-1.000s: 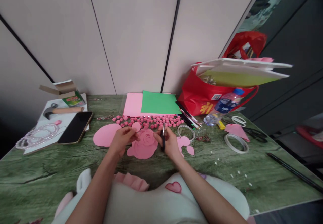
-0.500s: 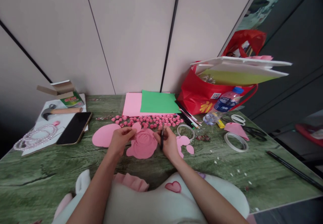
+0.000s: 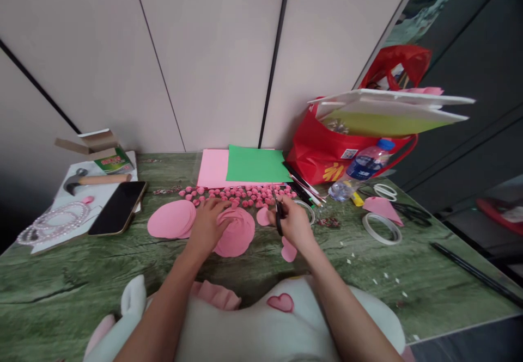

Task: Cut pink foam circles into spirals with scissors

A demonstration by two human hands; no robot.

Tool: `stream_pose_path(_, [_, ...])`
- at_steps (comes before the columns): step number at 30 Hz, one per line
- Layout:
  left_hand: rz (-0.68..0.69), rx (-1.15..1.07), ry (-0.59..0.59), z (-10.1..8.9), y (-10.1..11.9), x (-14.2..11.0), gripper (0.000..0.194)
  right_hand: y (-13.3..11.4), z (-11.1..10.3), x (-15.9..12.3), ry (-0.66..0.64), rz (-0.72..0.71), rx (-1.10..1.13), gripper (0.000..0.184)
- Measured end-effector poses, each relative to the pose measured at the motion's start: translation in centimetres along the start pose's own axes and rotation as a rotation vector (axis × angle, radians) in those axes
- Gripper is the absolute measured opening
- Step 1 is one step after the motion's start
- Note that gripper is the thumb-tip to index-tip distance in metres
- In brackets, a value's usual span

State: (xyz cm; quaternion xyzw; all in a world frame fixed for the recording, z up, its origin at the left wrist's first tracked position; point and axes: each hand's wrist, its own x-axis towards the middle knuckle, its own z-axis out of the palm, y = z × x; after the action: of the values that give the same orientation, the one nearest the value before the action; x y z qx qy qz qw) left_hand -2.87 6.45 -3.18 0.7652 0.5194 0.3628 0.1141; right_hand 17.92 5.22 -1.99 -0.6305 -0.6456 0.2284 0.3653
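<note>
My left hand (image 3: 209,224) rests on a layered pink paper flower (image 3: 236,237), thumb and fingers apart. Just right of the flower, my right hand (image 3: 295,221) is closed around small black-handled scissors (image 3: 279,221), blades pointing away from me. A small rounded pink paper piece (image 3: 263,216) shows at its fingertips; whether it is pinched there is hard to see. Below that hand lie more pink petal pieces (image 3: 289,250). Left of my left hand is a stack of pink paper ovals (image 3: 170,219).
Behind the flower lie many small pink balls (image 3: 257,194) and green paper (image 3: 257,165). A phone (image 3: 117,208), a hammer (image 3: 100,179) and bead strings (image 3: 57,223) are at left. At right are a red bag (image 3: 306,155), a bottle (image 3: 362,169) and tape (image 3: 382,228).
My left hand has let go of a small petal and lowered onto the flower with spread fingers. My right hand has moved rightward with the scissors, over the loose petal pieces.
</note>
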Motion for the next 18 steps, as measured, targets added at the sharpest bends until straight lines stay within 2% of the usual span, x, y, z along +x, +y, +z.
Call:
stream_pose_path(3, [-0.013,-0.058,-0.083,0.4,-0.4,0.2,0.010,0.7,-2.1,0.3,-0.141,0.132,-0.499,0.022])
stream_pose_path(5, [-0.080,-0.148,-0.064,0.7,-0.4,0.2,0.005,0.8,-2.3,0.3,-0.140,0.200,-0.621,0.027])
stream_pose_path(6, [-0.116,-0.178,-0.037,0.8,-0.4,0.2,0.006,0.8,-2.1,0.3,-0.120,0.202,-0.591,0.027])
stream_pose_path(8, [-0.183,-0.213,0.022,0.9,-0.4,0.2,0.010,0.5,-1.1,0.2,-0.097,0.148,-0.350,0.025])
stream_pose_path(9, [-0.217,-0.238,0.046,0.9,-0.3,0.2,0.013,0.3,-0.4,0.1,-0.172,0.100,-0.134,0.023])
stream_pose_path(11, [-0.276,-0.303,0.074,0.7,-0.1,0.3,0.019,0.0,1.2,-0.3,-0.381,0.096,0.313,0.028])
stream_pose_path(12, [-0.295,-0.340,0.078,0.5,0.0,0.3,0.022,-0.1,2.0,-0.5,-0.444,0.106,0.474,0.031])
stream_pose_path(15, [-0.319,-0.439,0.069,0.0,0.6,0.4,0.026,-0.3,3.7,-0.9,-0.468,0.154,0.708,0.044])
stream_pose_path(18, [-0.349,-0.596,0.022,-0.6,1.2,0.4,0.025,-0.5,4.2,-0.8,-0.406,0.153,0.852,0.046])
